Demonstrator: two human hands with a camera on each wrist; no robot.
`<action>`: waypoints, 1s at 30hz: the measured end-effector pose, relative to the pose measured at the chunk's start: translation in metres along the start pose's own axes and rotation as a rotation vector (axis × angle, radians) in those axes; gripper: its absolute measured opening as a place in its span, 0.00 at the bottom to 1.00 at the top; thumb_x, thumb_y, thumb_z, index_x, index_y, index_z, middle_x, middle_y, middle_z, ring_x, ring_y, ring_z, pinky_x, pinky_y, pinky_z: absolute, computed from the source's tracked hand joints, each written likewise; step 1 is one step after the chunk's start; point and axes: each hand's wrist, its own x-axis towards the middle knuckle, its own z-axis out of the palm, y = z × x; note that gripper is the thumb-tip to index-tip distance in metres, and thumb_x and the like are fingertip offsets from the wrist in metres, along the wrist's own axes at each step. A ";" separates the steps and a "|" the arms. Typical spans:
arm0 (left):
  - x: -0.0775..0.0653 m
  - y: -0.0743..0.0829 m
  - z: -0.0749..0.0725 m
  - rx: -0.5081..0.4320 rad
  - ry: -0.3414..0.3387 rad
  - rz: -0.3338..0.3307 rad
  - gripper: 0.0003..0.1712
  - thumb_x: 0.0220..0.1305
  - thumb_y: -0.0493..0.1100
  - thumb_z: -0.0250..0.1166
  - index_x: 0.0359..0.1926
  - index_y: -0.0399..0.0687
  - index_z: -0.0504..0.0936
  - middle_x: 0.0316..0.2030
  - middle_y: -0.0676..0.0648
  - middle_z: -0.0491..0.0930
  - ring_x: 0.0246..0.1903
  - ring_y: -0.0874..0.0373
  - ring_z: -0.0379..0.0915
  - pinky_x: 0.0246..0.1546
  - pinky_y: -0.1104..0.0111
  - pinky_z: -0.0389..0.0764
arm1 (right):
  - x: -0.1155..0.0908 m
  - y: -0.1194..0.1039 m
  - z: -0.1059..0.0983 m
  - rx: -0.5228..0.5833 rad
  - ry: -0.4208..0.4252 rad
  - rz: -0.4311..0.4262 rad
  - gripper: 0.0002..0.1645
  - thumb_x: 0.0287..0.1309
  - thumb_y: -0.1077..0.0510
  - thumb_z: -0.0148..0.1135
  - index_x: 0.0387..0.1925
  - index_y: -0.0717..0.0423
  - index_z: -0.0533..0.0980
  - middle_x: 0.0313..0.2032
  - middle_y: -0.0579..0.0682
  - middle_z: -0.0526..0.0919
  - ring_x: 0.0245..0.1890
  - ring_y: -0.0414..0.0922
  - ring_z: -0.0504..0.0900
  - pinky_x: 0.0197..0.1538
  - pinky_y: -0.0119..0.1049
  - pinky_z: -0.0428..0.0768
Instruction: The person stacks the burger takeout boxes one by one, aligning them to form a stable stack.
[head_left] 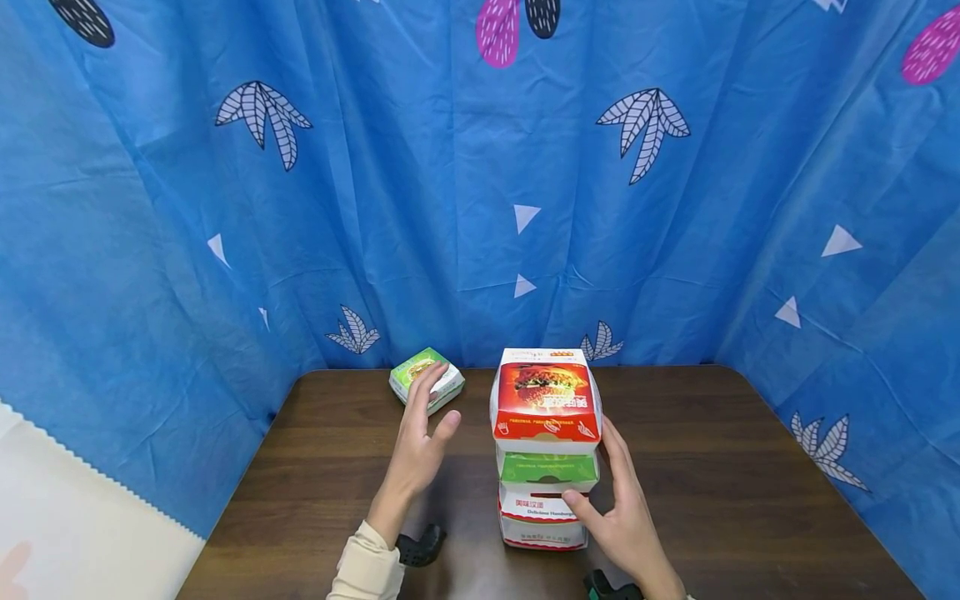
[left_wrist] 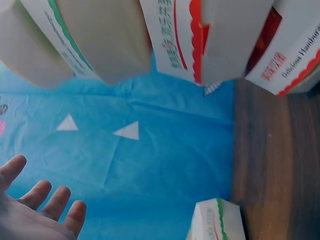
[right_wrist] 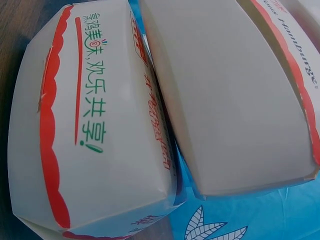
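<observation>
A stack of burger boxes stands in the middle of the head view. On top is a red box [head_left: 546, 408] with a burger picture; below it come a green box [head_left: 546, 468] and a white box with red trim [head_left: 540, 531]. My right hand [head_left: 624, 512] is at the stack's right side, its fingers fairly straight and the thumb near the front; contact is unclear. To the left of the stack, my left hand [head_left: 417, 443] is raised with fingers extended, apart from the stack. That hand's fingers [left_wrist: 55, 202] also show holding nothing in the left wrist view.
Another green and white burger box [head_left: 450, 384] lies near the table's back edge, partly behind my left hand in the head view. The dark wooden table [head_left: 720, 483] is bordered by a blue patterned curtain [head_left: 420, 208] at the back and sides.
</observation>
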 end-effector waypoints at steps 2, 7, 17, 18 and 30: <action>0.000 -0.004 -0.002 -0.003 0.011 -0.010 0.36 0.71 0.58 0.58 0.76 0.55 0.65 0.76 0.49 0.61 0.75 0.50 0.56 0.71 0.40 0.62 | 0.000 0.000 0.000 0.002 -0.001 -0.002 0.60 0.58 0.61 0.73 0.82 0.38 0.49 0.79 0.56 0.54 0.71 0.22 0.52 0.64 0.67 0.68; -0.001 -0.017 -0.004 0.008 0.041 -0.045 0.34 0.71 0.52 0.59 0.76 0.56 0.66 0.76 0.48 0.61 0.75 0.49 0.56 0.72 0.40 0.60 | -0.001 0.001 -0.001 -0.003 -0.007 0.002 0.60 0.58 0.61 0.73 0.82 0.37 0.48 0.79 0.54 0.54 0.71 0.23 0.54 0.65 0.65 0.68; -0.004 -0.043 -0.004 0.120 0.084 -0.228 0.43 0.64 0.52 0.72 0.76 0.54 0.65 0.76 0.44 0.59 0.75 0.46 0.56 0.75 0.45 0.60 | -0.001 0.000 0.000 0.031 -0.011 0.009 0.59 0.59 0.59 0.73 0.82 0.37 0.48 0.79 0.52 0.54 0.70 0.26 0.56 0.66 0.69 0.65; -0.005 -0.046 -0.004 0.133 0.088 -0.245 0.44 0.63 0.53 0.73 0.76 0.54 0.64 0.76 0.44 0.58 0.75 0.45 0.55 0.75 0.45 0.60 | -0.001 0.000 0.000 0.030 -0.010 0.009 0.59 0.59 0.59 0.73 0.82 0.36 0.48 0.79 0.52 0.54 0.70 0.26 0.56 0.66 0.69 0.65; -0.002 -0.078 0.000 0.192 0.166 -0.304 0.47 0.61 0.50 0.77 0.75 0.46 0.64 0.76 0.37 0.55 0.74 0.39 0.57 0.72 0.44 0.65 | -0.002 0.004 -0.003 -0.009 -0.004 0.008 0.61 0.57 0.59 0.75 0.82 0.33 0.48 0.80 0.48 0.54 0.71 0.27 0.56 0.68 0.58 0.69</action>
